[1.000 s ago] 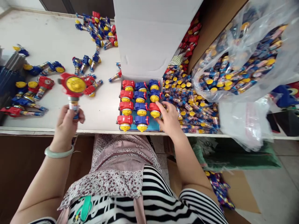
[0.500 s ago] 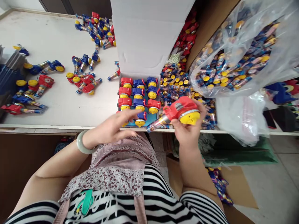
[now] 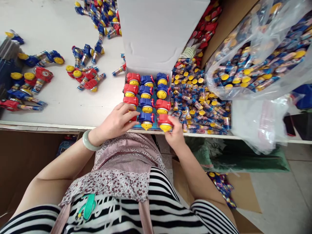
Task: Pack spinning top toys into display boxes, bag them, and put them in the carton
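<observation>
A white display box (image 3: 148,69) with its lid raised holds three columns of red and blue toys with yellow domes. My right hand (image 3: 175,131) grips a red toy (image 3: 165,123) at the front right corner of the box. The tube of that toy is out of sight below it. My left hand (image 3: 118,119) rests at the front left corner, over a red toy (image 3: 133,116) that it partly covers, fingers apart. Between the hands stands a blue toy (image 3: 146,120) at the front of the middle column.
Loose tubes with yellow caps (image 3: 195,104) are heaped right of the box, beside a clear plastic bag (image 3: 243,94) of more tubes. Assembled toys (image 3: 90,79) lie in groups on the white table (image 3: 73,113). Red parts (image 3: 206,29) lie behind.
My right hand has moved left and down, bringing the red toy from the air beside the box into its front right corner. My left hand has shifted slightly to the box's left side.
</observation>
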Tool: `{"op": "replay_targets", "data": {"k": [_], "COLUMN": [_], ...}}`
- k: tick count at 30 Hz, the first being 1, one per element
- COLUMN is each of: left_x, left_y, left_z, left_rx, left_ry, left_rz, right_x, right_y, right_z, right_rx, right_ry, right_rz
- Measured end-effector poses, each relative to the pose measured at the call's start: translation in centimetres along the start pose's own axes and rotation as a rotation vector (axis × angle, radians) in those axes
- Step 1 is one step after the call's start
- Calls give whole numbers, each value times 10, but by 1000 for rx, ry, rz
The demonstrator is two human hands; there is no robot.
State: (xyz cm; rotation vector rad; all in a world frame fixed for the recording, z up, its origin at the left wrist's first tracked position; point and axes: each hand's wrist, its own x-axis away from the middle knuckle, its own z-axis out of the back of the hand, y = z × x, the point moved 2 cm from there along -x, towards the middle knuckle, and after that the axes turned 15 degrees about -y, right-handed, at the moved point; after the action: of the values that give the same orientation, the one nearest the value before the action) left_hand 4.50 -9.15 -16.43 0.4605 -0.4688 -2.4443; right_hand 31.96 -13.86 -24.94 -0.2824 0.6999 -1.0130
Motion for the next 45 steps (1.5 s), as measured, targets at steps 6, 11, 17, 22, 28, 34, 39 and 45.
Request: {"op": "replay_targets", "data": {"k": [6, 11, 17, 22, 28, 34, 39, 45], "left_x": [9, -18, -127, -108, -46, -71, -69, -37], "left_y": [-4, -40, -87, -67, -35, -71, -76, -59], "left_z": [10, 91, 158, 141, 84, 76, 82, 66], "left_rx": [170, 599, 1256, 1254, 1192, 467, 511, 762], "left_ry": [78, 549, 400, 173, -18, 433, 421, 248], "left_rz": [7, 195, 410, 154, 118, 38, 77, 151], "right_x": [1, -59, -240, -234, -147, -170, -166, -125], "right_y": [-10, -16, 11, -10, -14, -10, -9, -13], "right_z": [22, 120, 143, 142, 134, 120, 118, 113], "right_rx": [-52, -216, -725, -983, -895, -61, -179, -204], "right_ry": [-244, -97, -155, -305, -504, -43, -130, -461], "right_rz": [-84, -70, -261, -425, -429, -201, -201, -208]}}
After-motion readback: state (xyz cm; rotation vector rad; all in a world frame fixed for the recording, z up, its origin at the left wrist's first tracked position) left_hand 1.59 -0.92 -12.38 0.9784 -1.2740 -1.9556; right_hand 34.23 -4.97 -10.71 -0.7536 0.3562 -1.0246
